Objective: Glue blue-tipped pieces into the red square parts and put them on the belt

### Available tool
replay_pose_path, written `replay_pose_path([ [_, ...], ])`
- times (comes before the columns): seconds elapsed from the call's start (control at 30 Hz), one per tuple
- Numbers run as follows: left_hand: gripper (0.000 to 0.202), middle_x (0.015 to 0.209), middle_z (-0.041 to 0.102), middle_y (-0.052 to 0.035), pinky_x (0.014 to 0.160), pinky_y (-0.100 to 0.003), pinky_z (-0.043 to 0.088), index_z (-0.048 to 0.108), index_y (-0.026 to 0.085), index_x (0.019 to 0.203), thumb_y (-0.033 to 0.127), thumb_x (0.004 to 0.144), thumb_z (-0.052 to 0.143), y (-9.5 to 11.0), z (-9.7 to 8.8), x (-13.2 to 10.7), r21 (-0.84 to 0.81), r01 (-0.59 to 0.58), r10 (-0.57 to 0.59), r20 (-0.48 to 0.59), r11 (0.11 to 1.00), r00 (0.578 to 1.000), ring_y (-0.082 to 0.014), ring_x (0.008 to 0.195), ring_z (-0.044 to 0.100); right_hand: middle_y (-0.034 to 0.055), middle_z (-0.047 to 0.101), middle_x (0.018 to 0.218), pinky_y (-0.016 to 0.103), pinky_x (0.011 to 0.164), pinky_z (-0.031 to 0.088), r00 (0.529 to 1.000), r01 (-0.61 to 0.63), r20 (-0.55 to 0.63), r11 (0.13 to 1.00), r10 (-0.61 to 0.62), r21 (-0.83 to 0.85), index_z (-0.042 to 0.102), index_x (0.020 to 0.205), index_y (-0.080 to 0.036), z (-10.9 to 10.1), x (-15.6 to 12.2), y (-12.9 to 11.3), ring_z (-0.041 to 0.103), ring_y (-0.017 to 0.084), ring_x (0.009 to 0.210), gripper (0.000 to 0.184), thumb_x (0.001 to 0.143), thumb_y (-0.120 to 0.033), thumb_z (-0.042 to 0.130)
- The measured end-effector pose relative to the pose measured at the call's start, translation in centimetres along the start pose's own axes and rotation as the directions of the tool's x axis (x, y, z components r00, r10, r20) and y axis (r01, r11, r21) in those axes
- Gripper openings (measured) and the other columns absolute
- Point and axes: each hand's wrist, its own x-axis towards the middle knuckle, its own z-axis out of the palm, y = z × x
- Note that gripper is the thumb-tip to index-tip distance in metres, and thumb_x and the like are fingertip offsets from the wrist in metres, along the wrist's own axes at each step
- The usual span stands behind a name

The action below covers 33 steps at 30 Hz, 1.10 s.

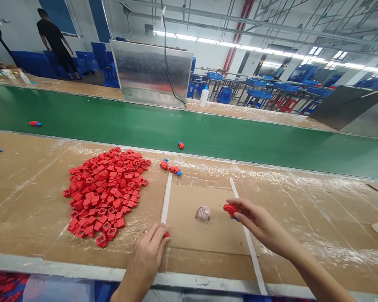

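From the head camera we look down on a cardboard-covered bench (31, 201) wrapped in clear film. Our left hand (149, 253) rests low on the bench, its fingers curled shut around a small red piece (166, 234), of which only a corner shows at the fingertips. Our right hand (255, 220) is held just above the cardboard, thumb and forefinger pinching a red part (230, 208) with a sliver of blue under it. Between the two hands, nearer the right one, sits a small round shiny fixture (203, 214) on a cardboard square edged by two white tape strips (167, 197).

Left of the left hand lies a wide heap of red square parts (105, 193), near it but not touching. Beyond the square, close to the bench's far edge, we see a few red-and-blue pieces (175, 170). Behind them runs a green conveyor belt (239, 140) carrying one such piece (180, 145) and another far to the left (35, 123). Across the belt stand a metal panel (151, 75) and a white bottle (203, 96), and a person in black (54, 40) stands at the far left, back turned.
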Motion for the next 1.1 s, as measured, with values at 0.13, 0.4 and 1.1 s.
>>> replay_pose_path([
  [0.13,0.029,0.120,0.067,-0.0104,0.094,-0.037,0.053,0.063,0.022,0.114,0.009,0.093,0.047,-0.2,0.7,-1.9,0.102,-0.106,0.109,-0.023,0.989,0.994,-0.0246,0.109,0.064,0.0091,0.063,0.118,0.046,0.092,0.052,0.993,0.114,-0.015,0.968,-0.121,-0.222,0.056,0.122,-0.026,0.8,0.5,-1.5,0.062,0.025,0.107,0.027,0.099,-0.034,0.044],
  [0.4,0.041,0.122,0.063,-0.0123,0.087,-0.028,0.054,0.063,0.023,0.118,0.000,0.091,0.041,0.6,0.0,-3.3,0.057,-0.166,0.165,0.020,0.985,0.986,-0.0196,0.099,0.066,0.0088,0.060,0.110,0.040,0.081,0.053,0.976,0.207,0.014,0.907,-0.217,-0.367,0.055,0.120,-0.025,2.2,1.5,-2.9,0.063,0.023,0.095,0.025,0.101,-0.027,0.038],
  [1.1,0.012,0.090,0.064,-0.0019,0.074,-0.027,0.049,0.064,0.022,0.097,0.017,0.087,0.058,3.6,-1.8,0.5,-0.502,0.286,-0.198,0.222,0.816,0.955,-0.0166,0.079,0.062,0.0056,0.060,0.095,0.032,0.069,0.049,0.963,0.255,0.045,0.838,-0.266,-0.482,0.056,0.106,-0.023,3.7,1.7,-2.9,0.062,0.021,0.081,0.017,0.100,-0.024,0.040],
])
